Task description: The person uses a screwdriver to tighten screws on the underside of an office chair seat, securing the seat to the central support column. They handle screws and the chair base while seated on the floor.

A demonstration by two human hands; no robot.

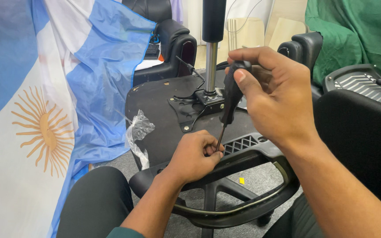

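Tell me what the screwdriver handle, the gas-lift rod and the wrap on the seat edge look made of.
Screwdriver handle: matte black, probably plastic or rubber.
Gas-lift rod: bright, mirror-like, likely polished steel.
Wrap: clear and crinkled, evidently thin plastic film.

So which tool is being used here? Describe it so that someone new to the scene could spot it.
Start at the upturned black chair seat with its chrome gas cylinder standing up. Just right of the cylinder, the right hand grips a screwdriver with a black handle. Its thin shaft slants down to the left hand, unlike the thick, upright cylinder.
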